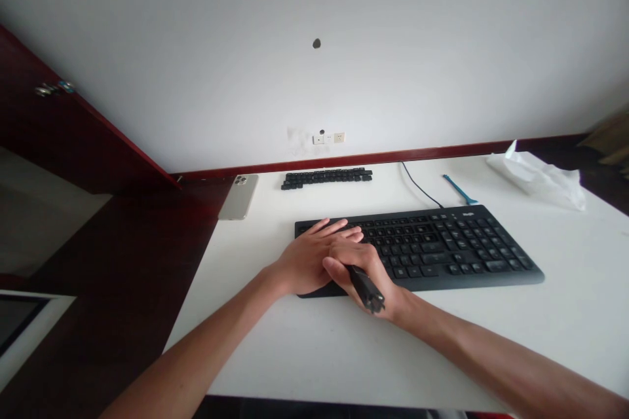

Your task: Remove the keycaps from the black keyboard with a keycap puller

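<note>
Legible text: none. Black computer keyboard: small brand mark on upper right border, too small to read; key legends likewise too blurred to make out.

A flat black computer keyboard with matte keys lies on the white table. The 2 hands overlap at its left end: the left hand rests flat and open across the keys and front edge, and the right hand lies partly over it, gripping a short black cylindrical tool whose toothed end points down.
</note>
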